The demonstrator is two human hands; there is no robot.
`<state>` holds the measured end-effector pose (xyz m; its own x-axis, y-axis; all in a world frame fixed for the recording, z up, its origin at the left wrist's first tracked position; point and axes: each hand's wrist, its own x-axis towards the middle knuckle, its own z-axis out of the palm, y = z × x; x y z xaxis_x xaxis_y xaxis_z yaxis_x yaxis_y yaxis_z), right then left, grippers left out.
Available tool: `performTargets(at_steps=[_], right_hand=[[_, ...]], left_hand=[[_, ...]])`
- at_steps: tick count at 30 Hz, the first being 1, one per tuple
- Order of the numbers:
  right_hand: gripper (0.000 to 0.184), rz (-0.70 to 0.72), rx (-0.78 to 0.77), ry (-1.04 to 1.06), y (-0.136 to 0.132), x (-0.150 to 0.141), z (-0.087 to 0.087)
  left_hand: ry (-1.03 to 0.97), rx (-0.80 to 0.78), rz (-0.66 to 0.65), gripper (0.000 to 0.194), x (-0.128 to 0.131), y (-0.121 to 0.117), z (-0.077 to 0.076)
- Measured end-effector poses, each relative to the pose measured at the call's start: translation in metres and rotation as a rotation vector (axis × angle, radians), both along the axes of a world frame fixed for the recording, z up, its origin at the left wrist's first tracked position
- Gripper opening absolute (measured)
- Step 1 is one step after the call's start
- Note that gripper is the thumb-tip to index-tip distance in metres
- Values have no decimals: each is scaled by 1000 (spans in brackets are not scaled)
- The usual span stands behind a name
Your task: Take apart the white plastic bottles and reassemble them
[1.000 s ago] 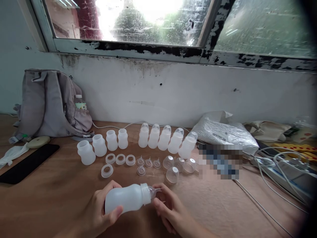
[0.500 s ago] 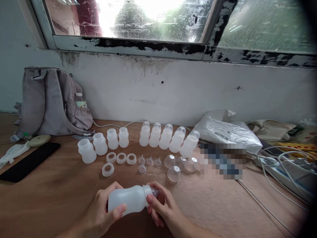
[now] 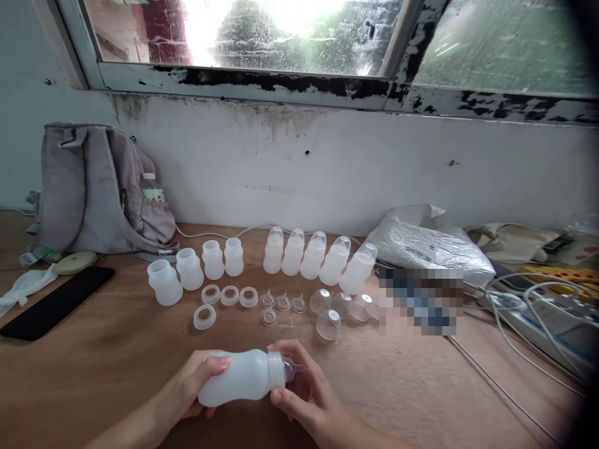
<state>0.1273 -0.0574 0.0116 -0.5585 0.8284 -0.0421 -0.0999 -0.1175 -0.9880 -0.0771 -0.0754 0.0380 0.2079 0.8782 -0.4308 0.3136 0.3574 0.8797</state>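
A frosted white baby bottle (image 3: 241, 377) lies on its side in the air above the near table, its neck toward the right. My left hand (image 3: 189, 383) is wrapped round its base end, thumb on top. On the neck sits a screw ring (image 3: 277, 369) with a clear nipple (image 3: 292, 369) poking out of it. The fingers and thumb of my right hand (image 3: 309, 396) grip this ring from both sides. Beyond the hands lie several loose rings (image 3: 204, 317), several clear nipples (image 3: 269, 316) and several clear dome caps (image 3: 328, 325).
Several open bottle bodies (image 3: 165, 284) stand at back left; several capped bottles (image 3: 313, 255) line the back middle. A grey backpack (image 3: 100, 187) and a black flat strip (image 3: 56, 305) are at left. A silver packet (image 3: 430, 249), cables and a power strip (image 3: 538, 324) crowd the right.
My left hand has turned on the bottle, its thumb going from the near side to the top. The right fingers have shifted round the ring, and the base end of the bottle has moved slightly left.
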Motion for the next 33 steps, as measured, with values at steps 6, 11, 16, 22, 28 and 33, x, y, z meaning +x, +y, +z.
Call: performTargets(at_steps=[6,11,16,22,28,33], right_hand=[[50,10,-29,80,3,-3,-3],[42,37,-83,144,8,-6,-8],[41,-9,-111,112,9,-6,-11],[40,-9,-51,106,5,-4,-4],[38,4,13,120,1,-2,-4],[59,-41,-57,203,2,-2,-8]], left_hand=[[-4,104,-44,47,-3,6,1],[83,382,27,41,-8,4,-2],[344,693,-34,27,-9,-4,-15],[304,653,-63,29,-7,-4,-17],[-3,11,18,51,-7,1,-2],[-45,118,-15,46,-6,2,-3]])
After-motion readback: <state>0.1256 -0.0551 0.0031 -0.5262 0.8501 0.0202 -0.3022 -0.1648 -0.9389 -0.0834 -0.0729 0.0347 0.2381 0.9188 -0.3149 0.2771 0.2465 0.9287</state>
